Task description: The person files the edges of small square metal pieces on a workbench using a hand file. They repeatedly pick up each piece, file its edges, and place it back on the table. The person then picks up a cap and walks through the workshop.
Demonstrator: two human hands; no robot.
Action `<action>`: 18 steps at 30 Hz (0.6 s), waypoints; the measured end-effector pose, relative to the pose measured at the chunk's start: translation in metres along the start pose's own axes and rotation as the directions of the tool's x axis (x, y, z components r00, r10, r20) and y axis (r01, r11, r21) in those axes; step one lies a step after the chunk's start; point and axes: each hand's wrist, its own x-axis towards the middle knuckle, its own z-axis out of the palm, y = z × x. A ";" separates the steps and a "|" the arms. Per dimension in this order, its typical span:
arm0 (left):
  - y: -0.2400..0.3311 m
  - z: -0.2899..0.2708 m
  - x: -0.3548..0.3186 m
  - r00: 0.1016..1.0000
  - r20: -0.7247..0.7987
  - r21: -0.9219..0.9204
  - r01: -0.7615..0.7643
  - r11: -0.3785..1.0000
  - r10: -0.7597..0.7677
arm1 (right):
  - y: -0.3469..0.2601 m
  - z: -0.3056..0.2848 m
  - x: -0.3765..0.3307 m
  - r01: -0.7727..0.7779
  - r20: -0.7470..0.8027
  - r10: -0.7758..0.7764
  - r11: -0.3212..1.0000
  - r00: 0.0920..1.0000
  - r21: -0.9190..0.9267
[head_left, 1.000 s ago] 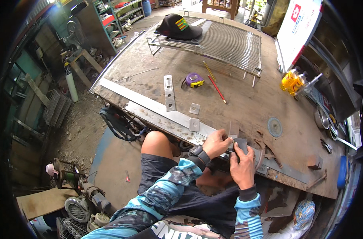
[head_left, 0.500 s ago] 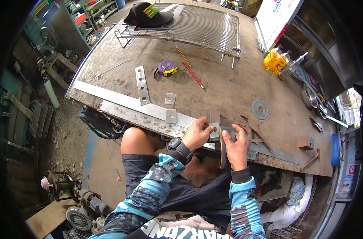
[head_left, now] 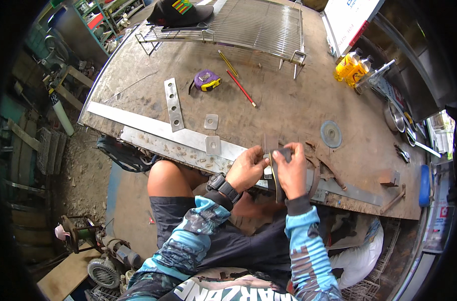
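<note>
My left hand (head_left: 247,168) pinches a small square metal plate (head_left: 267,171) at the table's front edge. Most of that plate is now covered; its hole showed a moment earlier. In my right hand (head_left: 292,173) is a bent dark strip with a tan edge, which looks like sandpaper (head_left: 276,176), pressed up against the plate. A flat brown piece (head_left: 271,141) lies just beyond my fingers. To the left, two more square plates with centre holes, a far one (head_left: 211,121) and a near one (head_left: 213,146), lie beside a long strip with several holes (head_left: 173,108).
A purple and yellow tape measure (head_left: 206,80), a red pencil (head_left: 242,89) and a yellow pencil (head_left: 228,63) lie farther back. Behind them stands a wire rack (head_left: 253,30) with a black cap (head_left: 180,14). A round disc (head_left: 331,134) and hammer-like tool (head_left: 333,173) are at right.
My right hand has moved up and left, bringing the sandpaper over the plate and covering most of it. My left hand keeps its hold. The whole view has shifted slightly.
</note>
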 end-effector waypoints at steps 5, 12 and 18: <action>-0.009 0.003 0.003 0.997 -0.070 0.032 0.014 0.999 -0.012 | -0.012 0.003 -0.006 -0.025 -0.032 0.022 0.995 0.999 -0.101; -0.031 0.004 0.009 0.996 -0.031 -0.042 0.082 0.996 -0.083 | -0.013 -0.009 -0.037 -0.107 -0.012 0.107 0.994 0.994 0.006; -0.001 0.006 -0.003 0.984 -0.049 -0.131 0.164 0.978 -0.172 | -0.020 0.005 -0.019 -0.110 -0.072 0.108 0.994 0.992 -0.021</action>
